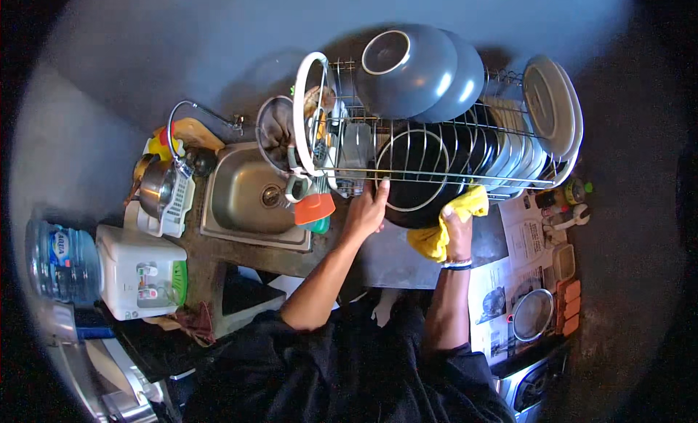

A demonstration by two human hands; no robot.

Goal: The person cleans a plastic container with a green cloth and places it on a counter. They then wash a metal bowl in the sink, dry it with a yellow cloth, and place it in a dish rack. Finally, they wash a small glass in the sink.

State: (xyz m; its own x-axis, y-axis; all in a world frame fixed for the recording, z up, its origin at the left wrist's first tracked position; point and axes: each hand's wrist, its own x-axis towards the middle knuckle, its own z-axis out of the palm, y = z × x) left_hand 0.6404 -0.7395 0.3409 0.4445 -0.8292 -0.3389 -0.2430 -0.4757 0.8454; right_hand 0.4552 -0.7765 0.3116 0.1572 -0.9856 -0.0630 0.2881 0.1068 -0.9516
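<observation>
A metal wire dish rack (425, 175) stands before me, holding a large black plate (411, 169) with a pale ring. My left hand (369, 209) is at the black plate's lower left edge, fingers partly hidden behind the rack's front wire. A yellow cloth (431, 243) is bunched in my right hand (457, 232), beside the plate's lower right edge. Several light plates (515, 155) stand in the rack right of the black one. Two grey bowls (420, 74) lie tilted on top, and white oval dishes (551, 106) lean at the right end.
Left of the rack are a stainless steel sink (251, 199), a faucet (177, 123), and an orange spatula (314, 207) hanging over the sink's edge. A water dispenser (136, 265) stands further left. Newspaper (493, 297) and a strainer (533, 315) lie at the right.
</observation>
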